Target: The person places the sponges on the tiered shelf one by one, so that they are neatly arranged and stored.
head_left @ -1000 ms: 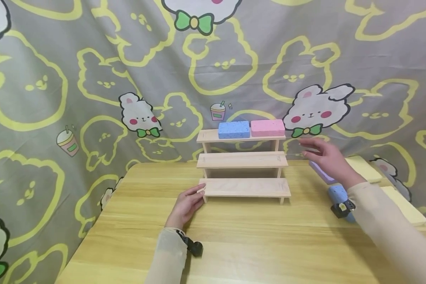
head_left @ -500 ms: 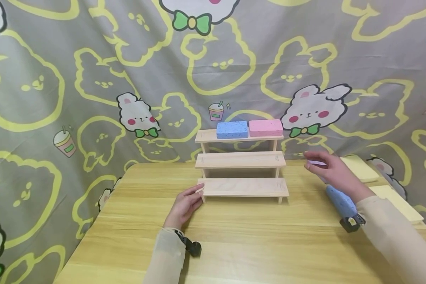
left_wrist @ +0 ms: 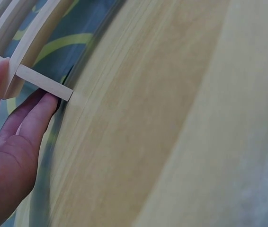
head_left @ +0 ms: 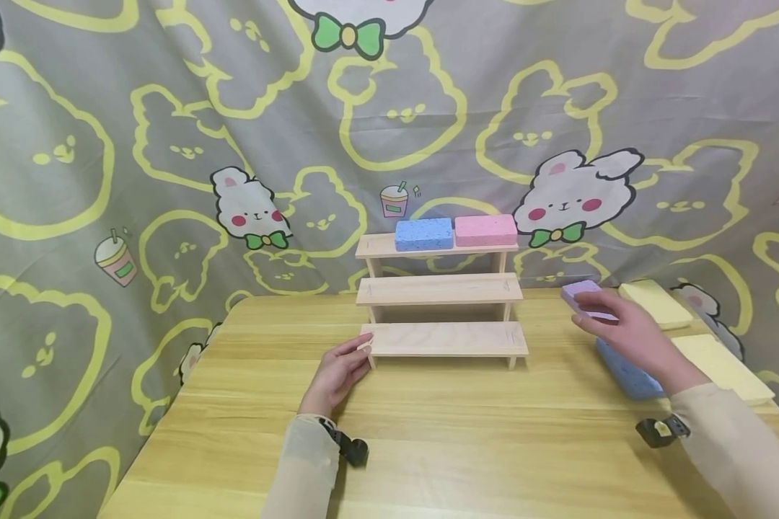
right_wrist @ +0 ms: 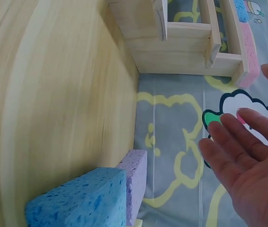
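Note:
My left hand [head_left: 336, 375] grips the left end of the lowest step of a three-tier wooden display shelf [head_left: 443, 339]. In the left wrist view its fingers lie around the step's end and the front leg [left_wrist: 44, 82]. On the top step sit a blue sponge [head_left: 423, 235] and a pink sponge [head_left: 485, 231], side by side. My right hand [head_left: 632, 339], holding nothing, hovers to the right of the shelf with fingers apart and slightly bent. It partly covers a purple sponge [head_left: 578, 289] on the table. Another blue sponge [head_left: 628, 373] lies under the hand and wrist.
Two pale yellow sponges [head_left: 656, 303] lie at the table's right side, beyond the right forearm. A wood-grain table [head_left: 441, 440] carries everything. Behind it hangs a grey curtain [head_left: 311, 137] with rabbit patterns, close to the shelf's back.
My right hand has moved down and rightward, away from the top step and toward the purple sponge. The left hand stays on the shelf. The camera view has shifted slightly.

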A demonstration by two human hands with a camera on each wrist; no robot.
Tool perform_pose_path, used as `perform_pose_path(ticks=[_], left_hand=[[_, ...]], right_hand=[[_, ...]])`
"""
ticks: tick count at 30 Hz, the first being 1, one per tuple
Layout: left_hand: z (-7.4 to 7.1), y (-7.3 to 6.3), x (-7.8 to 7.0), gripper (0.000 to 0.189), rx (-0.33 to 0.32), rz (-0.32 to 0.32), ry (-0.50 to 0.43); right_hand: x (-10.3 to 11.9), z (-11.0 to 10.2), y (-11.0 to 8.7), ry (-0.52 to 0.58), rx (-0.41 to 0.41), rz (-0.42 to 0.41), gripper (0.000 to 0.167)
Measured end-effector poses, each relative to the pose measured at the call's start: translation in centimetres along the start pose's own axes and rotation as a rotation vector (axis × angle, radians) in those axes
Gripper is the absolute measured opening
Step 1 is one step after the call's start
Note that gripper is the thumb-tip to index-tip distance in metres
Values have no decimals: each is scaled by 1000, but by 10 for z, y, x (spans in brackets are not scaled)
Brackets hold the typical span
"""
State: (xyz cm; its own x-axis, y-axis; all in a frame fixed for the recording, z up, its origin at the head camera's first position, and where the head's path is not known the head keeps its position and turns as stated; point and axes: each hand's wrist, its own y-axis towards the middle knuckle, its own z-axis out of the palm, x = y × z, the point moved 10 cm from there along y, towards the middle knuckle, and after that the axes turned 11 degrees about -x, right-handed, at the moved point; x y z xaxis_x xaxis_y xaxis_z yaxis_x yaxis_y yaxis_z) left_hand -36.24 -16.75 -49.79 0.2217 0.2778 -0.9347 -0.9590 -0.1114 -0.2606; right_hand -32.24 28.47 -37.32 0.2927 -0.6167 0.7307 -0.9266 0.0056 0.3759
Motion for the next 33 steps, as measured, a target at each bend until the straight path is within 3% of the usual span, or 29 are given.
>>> perform_pose_path(ticks=[12,22,33], left_hand=[[-2,1,0,38,11,-3,-18],[2,2,0,37,23,3,-3],[0,1,-2,37,1,7,18]], right_hand=[[-17,-17,-26,26,-44,59,49],[-33,-31,-49,-41,-76,74,51],[-57,-35,-73,-77,-40,163,63]])
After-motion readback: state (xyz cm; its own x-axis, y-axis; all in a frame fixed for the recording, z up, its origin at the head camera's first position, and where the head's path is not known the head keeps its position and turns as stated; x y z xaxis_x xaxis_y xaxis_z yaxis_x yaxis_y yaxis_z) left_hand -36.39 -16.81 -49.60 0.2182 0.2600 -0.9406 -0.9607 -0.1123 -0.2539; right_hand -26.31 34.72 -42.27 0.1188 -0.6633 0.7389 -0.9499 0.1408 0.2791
